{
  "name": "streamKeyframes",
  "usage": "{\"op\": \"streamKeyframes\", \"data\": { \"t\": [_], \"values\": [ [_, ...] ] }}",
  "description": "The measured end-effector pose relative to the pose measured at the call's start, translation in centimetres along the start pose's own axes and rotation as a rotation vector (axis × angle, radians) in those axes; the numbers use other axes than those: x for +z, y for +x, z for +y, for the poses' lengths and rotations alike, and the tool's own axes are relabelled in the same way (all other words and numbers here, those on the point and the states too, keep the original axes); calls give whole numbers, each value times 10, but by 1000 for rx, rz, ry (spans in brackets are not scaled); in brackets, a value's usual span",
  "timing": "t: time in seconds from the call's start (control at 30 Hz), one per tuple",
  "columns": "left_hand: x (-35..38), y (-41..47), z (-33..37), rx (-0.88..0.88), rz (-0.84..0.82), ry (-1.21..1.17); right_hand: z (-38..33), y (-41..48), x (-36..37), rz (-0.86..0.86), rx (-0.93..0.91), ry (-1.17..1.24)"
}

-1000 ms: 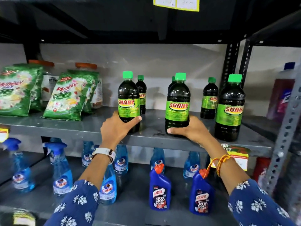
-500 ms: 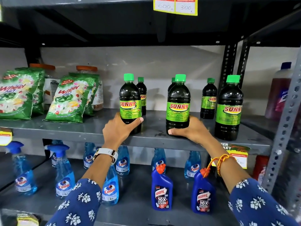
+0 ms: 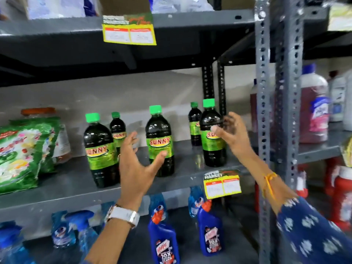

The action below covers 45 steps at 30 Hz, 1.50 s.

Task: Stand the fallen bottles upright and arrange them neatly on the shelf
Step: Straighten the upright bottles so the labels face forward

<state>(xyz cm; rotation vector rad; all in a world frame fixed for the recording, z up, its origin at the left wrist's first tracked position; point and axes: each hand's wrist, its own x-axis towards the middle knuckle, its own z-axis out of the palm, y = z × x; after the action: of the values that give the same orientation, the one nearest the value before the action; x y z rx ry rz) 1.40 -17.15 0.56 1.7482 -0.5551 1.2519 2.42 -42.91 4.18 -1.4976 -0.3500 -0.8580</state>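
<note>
Your left hand [image 3: 137, 166] hangs in front of the grey shelf [image 3: 66, 185] with its fingers [image 3: 131, 140] spread wide and nothing in them, in the gap between the left front bottle [image 3: 100, 155] at its 9 o'clock and the middle front bottle [image 3: 160, 143] at its 2 o'clock. Your right hand [image 3: 235, 136] is raised, blurred, fingers loosely spread and empty, just in front of the right front bottle [image 3: 211, 138]; whether it touches the bottle is unclear. All three front bottles stand upright near the shelf's front edge, and two smaller ones [image 3: 118, 130] [image 3: 194, 124] stand upright behind them. Green detergent bags [image 3: 24, 153] sit at 9 o'clock on the same shelf.
</note>
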Motion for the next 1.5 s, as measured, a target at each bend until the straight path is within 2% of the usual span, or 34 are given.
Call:
{"op": "streamKeyframes", "data": {
  "t": [0.13, 0.27, 0.33, 0.83, 1.2, 1.5],
  "values": [
    [32, 1, -10, -273, -98, 6, 31, -1, -3, -176, 262, 104],
    [38, 3, -21, -375, -195, 90, 37, 5, -11, -435, 289, 62],
    [38, 3, -25, -372, -266, 166, 41, 6, -11, -478, 290, 18],
    [40, 2, -32, -307, -266, 295, 39, 4, -10, -470, 279, -37],
    [39, 2, -34, -318, -282, 292, 46, 7, -11, -452, 278, -94],
    [38, 2, -34, -346, -312, 230, 45, 7, -12, -486, 292, -21]
  ]
}}
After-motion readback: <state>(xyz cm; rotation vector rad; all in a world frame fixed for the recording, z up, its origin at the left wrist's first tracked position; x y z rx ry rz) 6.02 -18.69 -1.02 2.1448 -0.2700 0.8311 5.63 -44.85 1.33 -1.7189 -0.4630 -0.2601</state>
